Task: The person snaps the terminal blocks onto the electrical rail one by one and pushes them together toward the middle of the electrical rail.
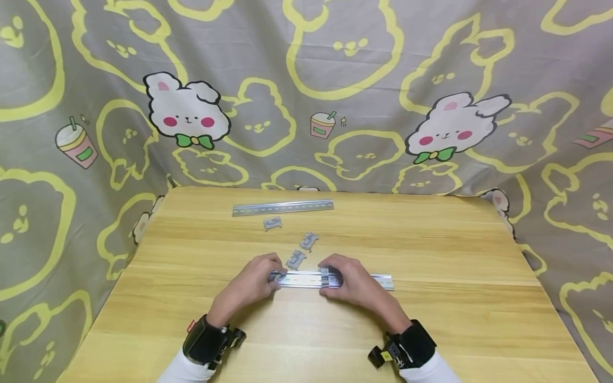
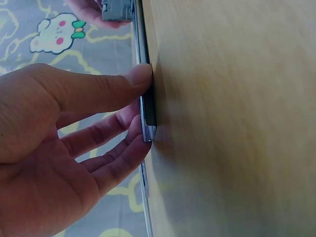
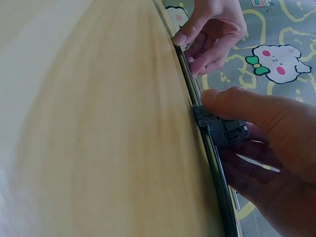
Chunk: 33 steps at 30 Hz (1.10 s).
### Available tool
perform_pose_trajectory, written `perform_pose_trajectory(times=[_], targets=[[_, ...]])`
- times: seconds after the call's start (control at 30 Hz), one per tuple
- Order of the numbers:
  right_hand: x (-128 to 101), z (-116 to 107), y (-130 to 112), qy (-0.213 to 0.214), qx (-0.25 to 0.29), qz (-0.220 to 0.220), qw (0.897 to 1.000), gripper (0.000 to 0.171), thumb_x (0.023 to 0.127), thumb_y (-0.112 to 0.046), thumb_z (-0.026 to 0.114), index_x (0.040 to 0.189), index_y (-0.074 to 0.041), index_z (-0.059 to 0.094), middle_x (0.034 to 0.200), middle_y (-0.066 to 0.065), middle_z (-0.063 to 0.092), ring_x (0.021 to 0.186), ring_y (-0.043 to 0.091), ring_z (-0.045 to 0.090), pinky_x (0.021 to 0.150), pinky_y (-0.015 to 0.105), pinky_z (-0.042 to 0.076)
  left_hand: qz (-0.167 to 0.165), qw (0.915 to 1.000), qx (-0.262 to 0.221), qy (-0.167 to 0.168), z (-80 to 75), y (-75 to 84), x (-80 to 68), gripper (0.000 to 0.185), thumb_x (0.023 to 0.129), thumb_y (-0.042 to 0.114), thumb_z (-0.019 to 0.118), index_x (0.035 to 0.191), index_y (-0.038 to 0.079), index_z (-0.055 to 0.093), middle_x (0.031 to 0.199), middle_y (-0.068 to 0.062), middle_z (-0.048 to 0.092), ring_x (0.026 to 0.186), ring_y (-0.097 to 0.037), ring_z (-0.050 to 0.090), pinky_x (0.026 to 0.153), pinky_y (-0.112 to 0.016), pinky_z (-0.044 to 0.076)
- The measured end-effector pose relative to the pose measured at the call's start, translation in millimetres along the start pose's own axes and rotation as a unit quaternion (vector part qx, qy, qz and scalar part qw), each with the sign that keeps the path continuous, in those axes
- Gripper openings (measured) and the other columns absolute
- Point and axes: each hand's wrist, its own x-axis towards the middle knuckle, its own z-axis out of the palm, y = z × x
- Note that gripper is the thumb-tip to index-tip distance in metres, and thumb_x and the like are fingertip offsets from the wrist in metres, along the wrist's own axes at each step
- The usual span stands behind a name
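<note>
A slotted metal DIN rail (image 1: 299, 280) lies crosswise at the front middle of the table in the head view. My left hand (image 1: 256, 277) pinches its left end, thumb on the near edge and fingers on the far edge. Grey terminal blocks (image 1: 324, 277) sit side by side across the rail, right of its middle. My right hand (image 1: 353, 281) holds these blocks between thumb and fingers. In the right wrist view, the thumb (image 3: 232, 102) rests at the near end of the grey blocks (image 3: 227, 131), and the fingers are partly hidden behind them.
Beyond the rail lie three loose grey terminal blocks (image 1: 296, 259), one of them close to the rail's far edge. A second metal rail (image 1: 282, 208) lies farther back on the wooden table (image 1: 431, 239). A patterned curtain (image 1: 268, 64) hangs behind and at both sides.
</note>
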Motion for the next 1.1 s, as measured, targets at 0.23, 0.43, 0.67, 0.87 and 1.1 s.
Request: perform_pose_trajectory(times=[0.23, 0.43, 0.67, 0.87, 1.1], targets=[[-1.7, -3.0, 0.8, 0.003, -0.003, 0.0, 1.0, 0.052, 0.076, -0.023, 0.092, 0.121, -0.009, 0.07, 0.113, -0.001, 0.07, 0.1, 0.011, 0.065, 0.089, 0.031, 0.057, 0.004, 1.0, 0.0, 0.001, -0.2, 2.2, 2.5, 0.032, 0.078, -0.002, 0.084, 0.109, 0.001, 0.078, 0.109, -0.006, 0.069, 0.097, -0.022, 0.066, 0.083, -0.031, 0.059], [0.3, -3.4, 2.9, 0.005, -0.002, -0.002, 1.0, 0.052, 0.076, -0.022, 0.092, 0.121, -0.009, 0.07, 0.115, -0.002, 0.07, 0.1, 0.01, 0.065, 0.088, 0.031, 0.057, -0.001, 1.0, -0.001, 0.003, -1.2, 2.1, 4.5, 0.031, 0.078, -0.004, 0.084, 0.109, 0.001, 0.078, 0.109, -0.007, 0.069, 0.099, -0.024, 0.067, 0.086, -0.034, 0.059], [6.0, -2.2, 4.2, -0.001, -0.007, -0.001, 1.0, 0.052, 0.077, -0.023, 0.092, 0.122, -0.009, 0.07, 0.117, 0.0, 0.071, 0.104, 0.012, 0.066, 0.091, 0.032, 0.057, 0.0, 1.0, 0.01, 0.001, -4.0, -1.1, 7.8, 0.031, 0.079, -0.004, 0.083, 0.109, 0.002, 0.078, 0.108, -0.007, 0.069, 0.101, -0.026, 0.067, 0.09, -0.038, 0.058], [13.8, -5.4, 7.0, -0.01, -0.013, 0.013, 1.0, 0.055, 0.077, -0.024, 0.092, 0.125, -0.009, 0.069, 0.12, 0.001, 0.07, 0.106, 0.014, 0.065, 0.094, 0.032, 0.056, 0.011, 0.9998, 0.017, 0.002, -7.2, -7.1, 14.1, 0.032, 0.078, -0.003, 0.084, 0.109, 0.003, 0.079, 0.109, -0.008, 0.07, 0.1, -0.025, 0.067, 0.088, -0.035, 0.059], [22.1, -7.8, 12.4, -0.004, -0.011, 0.005, 1.0, 0.055, 0.076, -0.022, 0.092, 0.124, -0.008, 0.069, 0.119, 0.003, 0.07, 0.106, 0.015, 0.066, 0.094, 0.033, 0.056, 0.014, 0.9999, 0.008, -0.006, -11.3, -12.3, 23.9, 0.032, 0.077, -0.002, 0.086, 0.108, 0.002, 0.078, 0.108, -0.01, 0.071, 0.099, -0.026, 0.069, 0.086, -0.033, 0.059]])
